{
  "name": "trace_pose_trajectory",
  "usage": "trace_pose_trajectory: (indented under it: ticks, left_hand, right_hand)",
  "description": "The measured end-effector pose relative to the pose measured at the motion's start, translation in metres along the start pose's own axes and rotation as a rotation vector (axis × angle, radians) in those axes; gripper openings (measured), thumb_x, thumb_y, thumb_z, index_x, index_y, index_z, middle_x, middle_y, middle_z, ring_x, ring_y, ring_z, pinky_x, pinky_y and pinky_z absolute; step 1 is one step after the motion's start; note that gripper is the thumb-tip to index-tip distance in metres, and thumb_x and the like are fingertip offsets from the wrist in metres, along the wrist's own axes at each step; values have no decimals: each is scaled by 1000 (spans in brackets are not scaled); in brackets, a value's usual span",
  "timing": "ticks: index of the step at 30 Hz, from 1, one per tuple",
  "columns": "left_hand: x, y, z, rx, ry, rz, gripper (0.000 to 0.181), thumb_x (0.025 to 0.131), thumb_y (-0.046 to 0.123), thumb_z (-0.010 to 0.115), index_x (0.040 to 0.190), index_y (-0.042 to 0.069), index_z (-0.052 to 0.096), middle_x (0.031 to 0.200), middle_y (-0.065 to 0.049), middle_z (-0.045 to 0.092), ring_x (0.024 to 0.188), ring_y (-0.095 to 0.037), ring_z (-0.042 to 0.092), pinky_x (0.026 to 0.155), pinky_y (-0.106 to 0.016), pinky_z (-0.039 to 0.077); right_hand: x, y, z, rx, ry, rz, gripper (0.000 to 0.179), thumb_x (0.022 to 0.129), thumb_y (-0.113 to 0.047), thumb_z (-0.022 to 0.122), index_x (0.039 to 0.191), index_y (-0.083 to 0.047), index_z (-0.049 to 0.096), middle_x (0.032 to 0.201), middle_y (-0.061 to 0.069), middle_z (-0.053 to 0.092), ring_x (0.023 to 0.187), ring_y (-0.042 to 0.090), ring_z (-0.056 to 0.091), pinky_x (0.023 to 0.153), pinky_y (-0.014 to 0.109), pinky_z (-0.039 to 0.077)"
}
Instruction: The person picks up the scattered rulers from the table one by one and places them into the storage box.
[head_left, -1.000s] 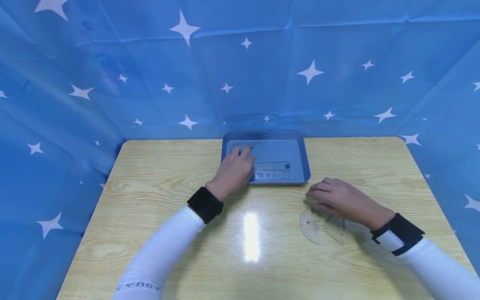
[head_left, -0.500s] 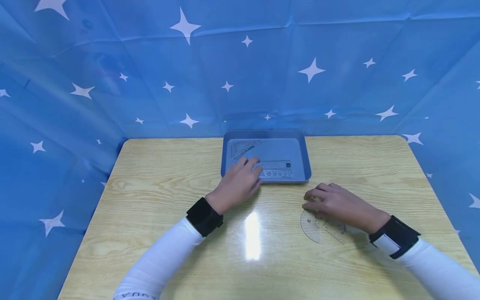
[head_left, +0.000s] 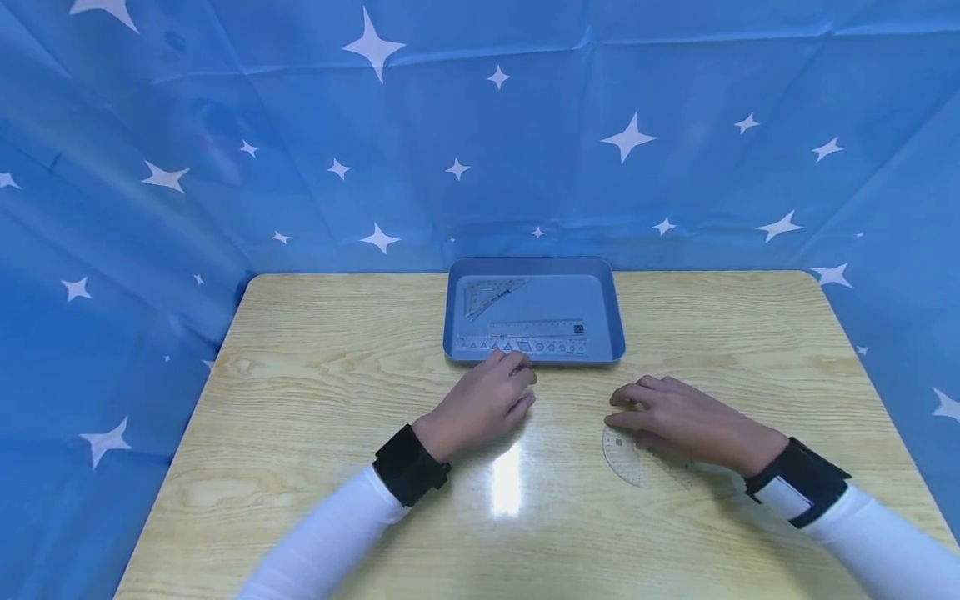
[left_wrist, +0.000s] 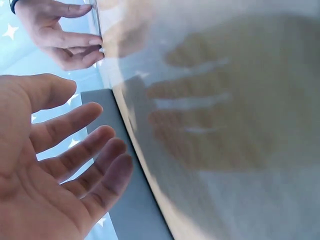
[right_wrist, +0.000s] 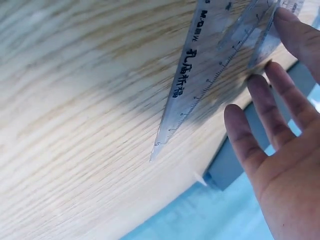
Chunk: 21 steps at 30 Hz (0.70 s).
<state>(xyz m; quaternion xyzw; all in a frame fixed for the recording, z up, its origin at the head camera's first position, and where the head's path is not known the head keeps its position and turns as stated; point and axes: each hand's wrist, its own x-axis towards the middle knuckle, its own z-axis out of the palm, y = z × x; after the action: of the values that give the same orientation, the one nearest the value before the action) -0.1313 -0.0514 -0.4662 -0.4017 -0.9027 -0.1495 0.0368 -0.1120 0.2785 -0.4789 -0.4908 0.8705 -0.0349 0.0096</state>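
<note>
My left hand [head_left: 483,398] hovers just in front of the blue tray [head_left: 617,337], fingers loosely bent with nothing between them; in the left wrist view its palm [left_wrist: 45,200] shows bare. My right hand [head_left: 686,421] is over a clear protractor [head_left: 624,462] lying on the table. In the right wrist view the thumb [right_wrist: 295,32] overlaps the protractor's edge, while the other fingertips [right_wrist: 232,112] are down near the tabletop. A clear set square [right_wrist: 192,75] with black printing lies beside the protractor, partly hidden under the hand in the head view.
Inside the tray are another clear set square [head_left: 487,296], a straight ruler [head_left: 536,327] and a stencil ruler [head_left: 551,347] with cut-out shapes. The wood-grain table [head_left: 330,333] meets a blue star-patterned cloth [head_left: 525,150] at its back and sides.
My left hand has drawn back out of the tray toward me, uncovering the set square and rulers there. My right hand has shifted slightly toward me over the protractor.
</note>
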Motion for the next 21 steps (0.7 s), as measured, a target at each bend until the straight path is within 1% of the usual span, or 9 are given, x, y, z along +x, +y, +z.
trace_pose_trajectory:
  ticks: [2,5,8,11,15,18,21]
  left_hand:
    - [-3,3,3,-34,-21,-13,20,103,20,60,111,7,72,124,-10,64,110,-26,59,101,-37,50]
    - [-7,7,9,-74,-50,-39,21,104,22,57,112,9,72,123,-7,63,109,-23,57,98,-35,51]
    - [-10,11,15,-112,-63,-48,21,105,22,55,112,10,71,121,-5,62,108,-20,56,96,-32,51]
    - [-13,14,20,-125,-62,-44,21,105,22,55,112,11,71,119,-3,62,106,-18,56,93,-30,51]
    - [-19,21,23,-147,-74,-50,21,105,23,56,114,11,71,119,-2,62,104,-17,56,90,-29,52]
    - [-22,27,25,-162,-121,-60,23,104,24,57,119,11,70,123,-2,60,106,-17,55,91,-29,52]
    - [-24,33,26,-132,-176,-64,26,104,27,58,121,11,67,127,-5,58,108,-19,53,93,-31,51]
  right_hand:
    - [2,-1,1,10,6,0,48,81,-25,87,128,-24,73,124,2,66,104,19,62,83,41,55]
    - [3,-1,3,33,13,-4,46,84,-26,85,128,-24,73,122,2,65,102,17,61,82,38,55]
    - [2,1,3,63,16,-1,45,84,-22,85,128,-24,72,122,1,64,102,16,61,83,38,56]
    - [-2,4,1,84,4,-3,49,84,-15,85,130,-25,71,124,0,64,105,16,60,86,38,56]
    - [-4,8,1,76,-18,-20,52,85,-15,84,134,-27,69,129,0,63,108,16,59,87,38,55]
    - [-4,8,2,69,-29,-23,54,85,-18,85,135,-28,68,130,0,62,108,17,58,88,39,55]
    - [-2,8,4,72,-32,-10,53,84,-24,85,135,-28,69,130,0,62,109,16,58,88,39,55]
